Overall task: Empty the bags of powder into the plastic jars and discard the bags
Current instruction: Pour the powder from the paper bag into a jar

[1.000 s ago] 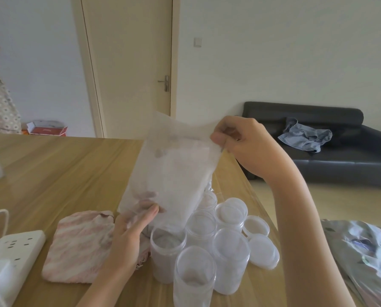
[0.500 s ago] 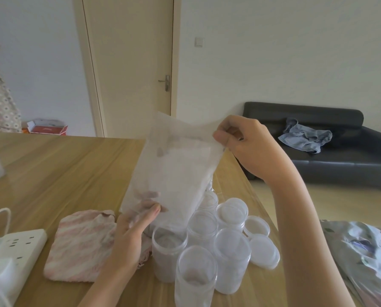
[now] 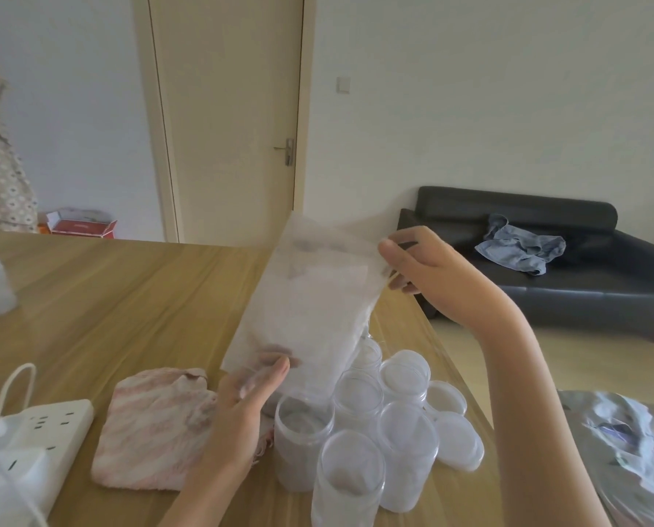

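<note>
**No readable text in view**

We can read no words, numbers or brand marks here. The red box (image 3: 82, 224) at ten o'clock, on the floor past the table, shows only a blurred pale band along its side. The crumpled foil bag (image 3: 629, 446) at four o'clock carries a small dark printed patch, too blurred to read.

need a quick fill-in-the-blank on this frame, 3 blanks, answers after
1. Both hands hold a translucent ____ of white powder above the jars.
2. The right hand pinches its upper corner; the left hand holds its ____ corner.
3. The striped cloth lies between the jars and the white ____ strip.

Answers: bag; lower; power
</note>
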A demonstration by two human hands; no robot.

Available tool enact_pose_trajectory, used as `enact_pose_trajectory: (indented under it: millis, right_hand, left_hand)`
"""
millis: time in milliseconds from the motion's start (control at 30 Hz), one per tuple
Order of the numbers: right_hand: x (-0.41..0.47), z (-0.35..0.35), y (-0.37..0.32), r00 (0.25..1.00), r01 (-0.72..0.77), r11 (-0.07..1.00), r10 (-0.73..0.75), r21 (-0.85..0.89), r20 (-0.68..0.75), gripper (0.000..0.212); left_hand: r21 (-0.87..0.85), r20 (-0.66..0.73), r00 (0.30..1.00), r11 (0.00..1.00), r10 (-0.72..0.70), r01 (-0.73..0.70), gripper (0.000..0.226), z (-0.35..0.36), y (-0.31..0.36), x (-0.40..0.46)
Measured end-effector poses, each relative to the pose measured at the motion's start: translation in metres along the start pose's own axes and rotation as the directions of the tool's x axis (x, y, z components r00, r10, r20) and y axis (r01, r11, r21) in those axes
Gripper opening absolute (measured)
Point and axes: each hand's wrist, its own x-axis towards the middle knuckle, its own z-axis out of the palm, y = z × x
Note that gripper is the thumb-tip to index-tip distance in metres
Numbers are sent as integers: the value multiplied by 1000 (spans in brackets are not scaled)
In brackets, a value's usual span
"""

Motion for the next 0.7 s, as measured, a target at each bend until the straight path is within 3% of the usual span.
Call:
enact_pose_trajectory:
  millis: [167, 333, 500, 633, 700]
  right_hand:
    - [-9, 12, 3, 992, -103, 995, 103, -4, 71, 80]
    - [-46, 49, 25, 993, -117, 990, 116, 81, 17, 35]
    - [-98, 76, 24, 956, -129, 920, 214, 369, -199, 59]
    - [-123, 102, 14, 940, -89, 884, 227, 459, -254, 70]
    - [-128, 111, 9, 947, -110, 860, 244, 499, -211, 61]
  left_hand:
    - [4, 22, 999, 1000, 26, -26, 37, 0, 1, 1]
    - [15, 17, 999, 999, 38, -38, 29, 3, 3, 2]
    - [-34, 25, 1000, 999, 0, 1, 44, 3, 1, 0]
    - [-22, 44, 997, 998, 61, -61, 38, 5, 3, -4]
    - [6, 70, 994, 996, 83, -84, 33, 6, 4, -6]
